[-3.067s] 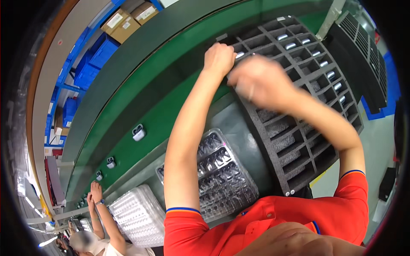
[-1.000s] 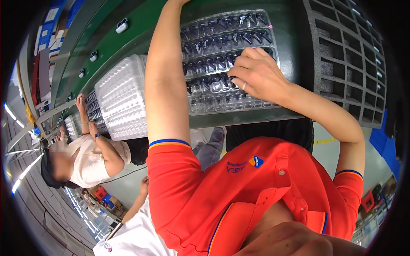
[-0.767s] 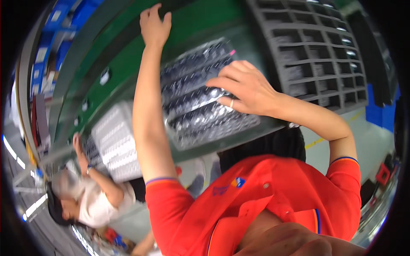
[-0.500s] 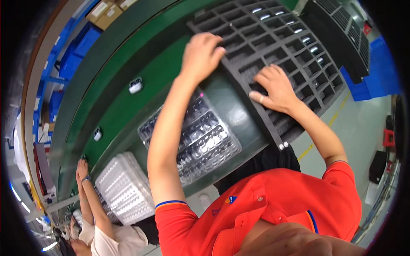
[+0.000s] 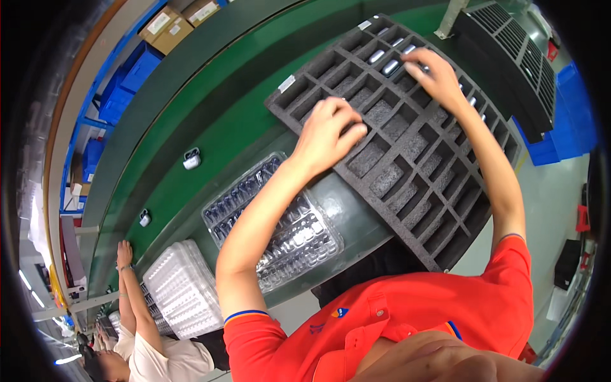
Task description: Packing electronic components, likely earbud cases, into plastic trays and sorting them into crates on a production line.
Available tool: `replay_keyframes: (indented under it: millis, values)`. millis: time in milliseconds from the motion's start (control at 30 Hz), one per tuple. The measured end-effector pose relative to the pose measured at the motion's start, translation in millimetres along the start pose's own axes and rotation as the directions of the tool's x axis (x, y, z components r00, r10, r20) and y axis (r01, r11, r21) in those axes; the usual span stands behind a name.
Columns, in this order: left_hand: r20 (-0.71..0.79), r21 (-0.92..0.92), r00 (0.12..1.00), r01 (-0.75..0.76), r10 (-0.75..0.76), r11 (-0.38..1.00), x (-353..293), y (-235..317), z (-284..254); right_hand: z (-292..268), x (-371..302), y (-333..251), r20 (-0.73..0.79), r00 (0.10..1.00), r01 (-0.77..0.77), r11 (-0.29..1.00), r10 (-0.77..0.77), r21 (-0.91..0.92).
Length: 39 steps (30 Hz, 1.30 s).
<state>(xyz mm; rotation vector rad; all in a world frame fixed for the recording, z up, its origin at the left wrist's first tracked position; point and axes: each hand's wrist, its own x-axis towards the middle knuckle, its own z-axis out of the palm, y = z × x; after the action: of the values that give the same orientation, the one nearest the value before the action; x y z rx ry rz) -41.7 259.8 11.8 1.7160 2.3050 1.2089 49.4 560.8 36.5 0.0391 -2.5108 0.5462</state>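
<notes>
A dark grey foam tray (image 5: 417, 162) with many rectangular cells lies tilted across the right part of the bench. My left hand (image 5: 328, 135) is curled over its left edge, fingers bent down toward the cells and the tips partly hidden. At the far cells, my right hand (image 5: 438, 77) reaches in with bent fingers and thumb apart, beside a silver-grey earbud case (image 5: 390, 67). Another such case (image 5: 376, 56) sits in a cell nearby; several more stand along the far and right rows. Most cells near my left hand hold no case.
A clear blister tray (image 5: 299, 232) lies under my left forearm. Two small cases, one nearer (image 5: 191, 158) and one farther left (image 5: 145, 218), rest on the green bench (image 5: 238, 118). White stacked trays (image 5: 181, 286) stand near a co-worker's arms (image 5: 130, 286). Black slatted equipment (image 5: 509, 57) is at right.
The foam tray has shifted toward me and to the left. My left hand has come nearer along its edge, while my right hand has moved away from me to the far cells.
</notes>
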Motion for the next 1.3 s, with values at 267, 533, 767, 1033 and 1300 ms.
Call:
replay_keyframes:
  millis: [267,533,767,1033,1300]
  values:
    - [-0.231,0.111,0.966,-0.094,0.118,0.989,122,-63,81,38,67,51,0.604,0.771,-0.026,0.957,0.202,-0.288]
    - [-0.239,-0.256,0.932,0.209,-0.271,0.944,124,-35,85,43,22,79,0.245,0.964,-0.136,0.981,0.100,0.136]
    - [-0.028,-0.787,0.963,0.145,-0.269,0.600,58,21,26,20,-4,-63,0.200,0.973,-0.229,0.511,0.112,0.828]
    - [-0.330,-0.431,0.903,0.117,-0.277,0.895,-69,90,-23,1,-25,-174,-0.025,0.987,0.146,0.834,-0.157,0.532]
    - [-0.210,-0.425,0.883,0.305,-0.421,0.852,-114,99,-79,44,-30,-250,-0.002,0.981,0.160,0.793,-0.196,0.588]
